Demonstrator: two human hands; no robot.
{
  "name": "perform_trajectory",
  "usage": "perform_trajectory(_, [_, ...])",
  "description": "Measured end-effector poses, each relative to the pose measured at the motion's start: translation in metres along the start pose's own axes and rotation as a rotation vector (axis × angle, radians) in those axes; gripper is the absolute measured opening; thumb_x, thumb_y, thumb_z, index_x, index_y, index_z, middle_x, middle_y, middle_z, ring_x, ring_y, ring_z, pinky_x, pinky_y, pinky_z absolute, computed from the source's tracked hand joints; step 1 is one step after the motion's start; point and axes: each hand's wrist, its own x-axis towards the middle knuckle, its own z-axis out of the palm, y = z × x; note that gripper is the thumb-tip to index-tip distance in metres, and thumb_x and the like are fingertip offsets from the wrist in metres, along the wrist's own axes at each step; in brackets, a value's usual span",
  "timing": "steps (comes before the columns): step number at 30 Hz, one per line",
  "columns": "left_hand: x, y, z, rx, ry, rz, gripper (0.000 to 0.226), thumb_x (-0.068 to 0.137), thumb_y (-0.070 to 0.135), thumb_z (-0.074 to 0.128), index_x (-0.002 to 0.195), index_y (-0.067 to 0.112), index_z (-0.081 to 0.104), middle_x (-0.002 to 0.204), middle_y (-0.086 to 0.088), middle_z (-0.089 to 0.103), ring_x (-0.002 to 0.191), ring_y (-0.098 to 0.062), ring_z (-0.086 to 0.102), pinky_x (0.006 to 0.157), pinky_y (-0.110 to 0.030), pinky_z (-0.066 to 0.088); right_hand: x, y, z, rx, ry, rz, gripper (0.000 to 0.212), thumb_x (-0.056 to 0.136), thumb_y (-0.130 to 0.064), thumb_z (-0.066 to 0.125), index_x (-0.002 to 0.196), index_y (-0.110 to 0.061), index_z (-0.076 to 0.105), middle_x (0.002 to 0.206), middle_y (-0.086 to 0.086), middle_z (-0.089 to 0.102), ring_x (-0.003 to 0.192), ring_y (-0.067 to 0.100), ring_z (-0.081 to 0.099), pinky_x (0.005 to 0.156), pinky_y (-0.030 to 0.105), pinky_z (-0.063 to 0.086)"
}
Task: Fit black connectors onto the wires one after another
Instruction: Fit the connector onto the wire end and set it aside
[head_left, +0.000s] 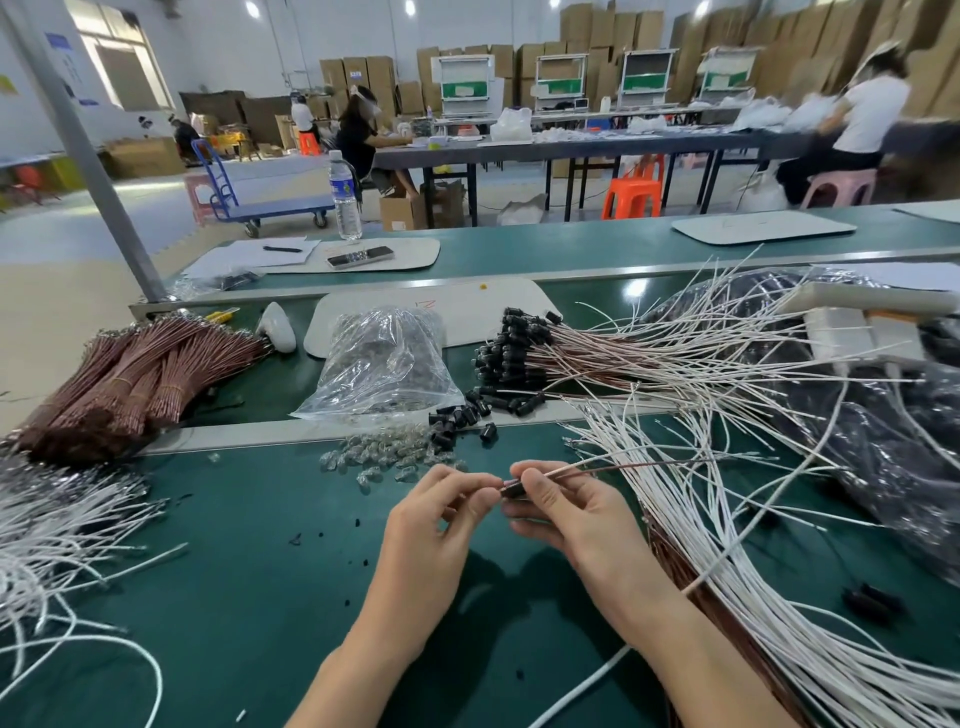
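Note:
Both hands meet over the green bench top (249, 597). My right hand (566, 512) pinches a black connector (514, 489) together with a brown and a white wire (639, 465) that run off to the right. My left hand (441, 512) pinches the connector's left end with thumb and forefinger. Loose black connectors (460, 418) lie just beyond my hands. A pile of wires fitted with black connectors (511, 345) lies further back.
A clear bag of parts (382, 361) and small clear caps (387, 452) lie ahead. Brown wire bundles (135, 374) are at the left, loose white wires (57, 530) at the near left, a large spread of white wires (727, 519) at the right. People work at far tables.

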Motion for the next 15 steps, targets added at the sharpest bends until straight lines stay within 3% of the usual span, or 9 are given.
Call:
perform_trajectory(5, [0.0012,-0.0014,-0.0040,-0.156,0.006,-0.158,0.017,0.093,0.047,0.059,0.108,0.046,0.068,0.090,0.010,0.073,0.081,-0.010,0.067,0.077,-0.024,0.054,0.0024,-0.0032,-0.0027,0.034,0.055,-0.014,0.031,0.068,-0.043,0.077,0.091,-0.024,0.082,0.093,0.013,0.078,0.084,0.023,0.076,0.068,0.022,0.059])
perform_trajectory(12, [-0.0001,0.0019,-0.0054,-0.146,-0.060,-0.171,0.026,0.096,0.049,0.053,0.093,0.031,0.071,0.084,0.006,0.071,0.075,-0.011,0.065,0.072,-0.023,0.052,0.0036,-0.0028,-0.0035,0.039,0.065,-0.020,0.032,0.066,-0.044,0.078,0.089,-0.023,0.082,0.093,0.015,0.078,0.081,0.022,0.076,0.067,0.022,0.058])
perform_trajectory(15, [-0.0009,0.0034,-0.0047,-0.133,-0.109,-0.159,0.021,0.094,0.047,0.058,0.091,0.030,0.071,0.082,0.002,0.070,0.074,-0.019,0.064,0.072,-0.031,0.051,0.0029,-0.0016,-0.0040,0.025,0.057,-0.024,0.029,0.070,-0.042,0.076,0.090,-0.022,0.082,0.093,0.015,0.077,0.081,0.022,0.076,0.067,0.022,0.058])
